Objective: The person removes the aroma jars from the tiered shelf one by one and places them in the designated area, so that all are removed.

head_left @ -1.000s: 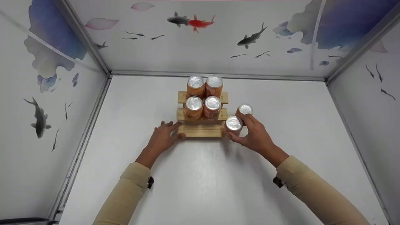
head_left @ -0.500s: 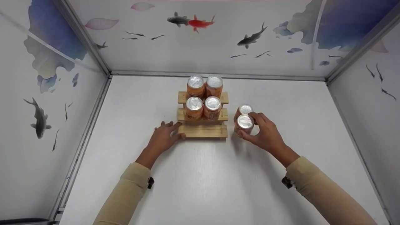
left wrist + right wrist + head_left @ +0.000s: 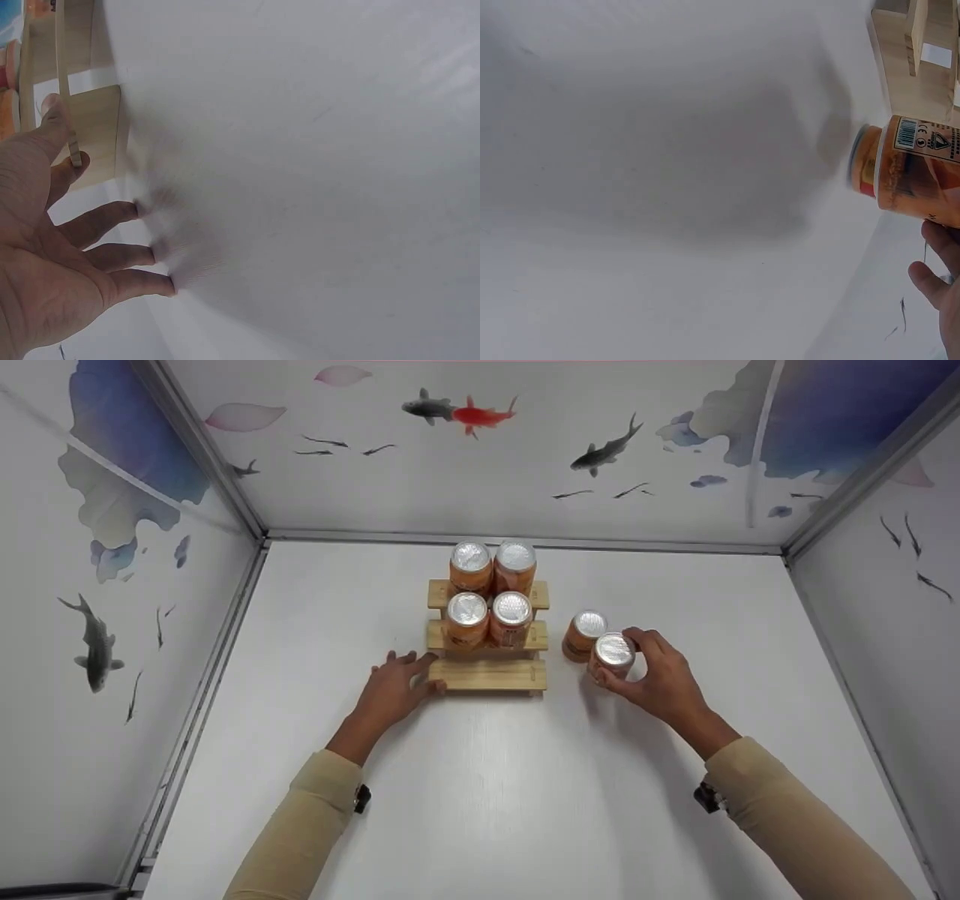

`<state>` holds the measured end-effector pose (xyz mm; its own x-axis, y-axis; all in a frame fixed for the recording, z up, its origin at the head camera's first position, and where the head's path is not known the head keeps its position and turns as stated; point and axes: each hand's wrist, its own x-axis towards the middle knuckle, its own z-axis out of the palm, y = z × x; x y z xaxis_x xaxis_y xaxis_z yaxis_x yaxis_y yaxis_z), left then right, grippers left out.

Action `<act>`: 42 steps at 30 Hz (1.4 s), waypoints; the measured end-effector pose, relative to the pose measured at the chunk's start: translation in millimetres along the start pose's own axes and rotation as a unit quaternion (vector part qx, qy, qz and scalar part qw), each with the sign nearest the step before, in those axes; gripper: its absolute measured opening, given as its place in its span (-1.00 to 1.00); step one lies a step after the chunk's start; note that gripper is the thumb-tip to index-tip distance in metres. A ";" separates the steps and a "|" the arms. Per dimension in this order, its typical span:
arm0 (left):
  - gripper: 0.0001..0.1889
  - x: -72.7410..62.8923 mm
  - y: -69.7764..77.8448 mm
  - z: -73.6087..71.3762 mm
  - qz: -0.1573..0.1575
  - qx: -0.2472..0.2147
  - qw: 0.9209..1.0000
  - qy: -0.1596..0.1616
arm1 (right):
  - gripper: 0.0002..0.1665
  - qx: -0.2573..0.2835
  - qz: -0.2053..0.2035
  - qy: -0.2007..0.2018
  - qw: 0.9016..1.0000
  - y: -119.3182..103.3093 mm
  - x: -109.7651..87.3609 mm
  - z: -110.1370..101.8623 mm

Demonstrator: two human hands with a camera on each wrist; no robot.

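I note the right hand [image 3: 661,681] pinching an orange can [image 3: 612,651] right of the wooden rack [image 3: 487,675], just beside a second can [image 3: 584,633]. Left hand [image 3: 390,688]: spread, touching the rack's left end. Four more cans [image 3: 511,619] stand on the rack.

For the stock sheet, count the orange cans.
6: two cans on the back tier of the wooden rack, two cans on its middle tier, one can on the table, one can in the right hand. Others could be hidden.
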<state>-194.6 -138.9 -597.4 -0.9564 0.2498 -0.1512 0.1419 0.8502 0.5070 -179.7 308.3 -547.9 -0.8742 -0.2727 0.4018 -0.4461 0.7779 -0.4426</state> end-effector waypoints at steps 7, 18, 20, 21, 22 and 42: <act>-0.32 -0.2 0.5 -0.2 -0.010 -0.002 1.000 -0.005 | -0.15 0.005 0.020 0.010 1.000 15.5 -0.4 -0.2; -0.31 -0.9 -0.3 -0.5 -0.008 -0.008 1.000 -0.005 | -0.15 0.023 0.089 0.033 0.995 34.7 6.9 4.3; -0.31 -1.1 -0.3 -0.6 -0.008 -0.009 1.000 -0.005 | -0.17 0.023 0.096 0.034 0.995 37.4 9.3 5.6; -0.31 -1.1 -0.4 -0.6 -0.008 -0.008 1.000 -0.005 | -0.18 0.022 0.099 0.035 0.994 38.3 10.7 6.2; -0.31 -1.1 -0.4 -0.7 -0.008 -0.008 1.000 -0.005 | -0.19 0.022 0.102 0.036 0.994 39.0 12.1 6.9; -0.27 0.6 -1.1 0.3 -0.009 -0.004 1.000 -0.007 | -0.23 0.030 0.154 0.021 0.987 47.6 21.1 17.5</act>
<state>-195.2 -139.5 -598.3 -0.9549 0.2416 -0.1726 0.1230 0.8510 0.5106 -222.7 329.6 -574.5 -0.9620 -0.0039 0.2730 -0.1721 0.7849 -0.5952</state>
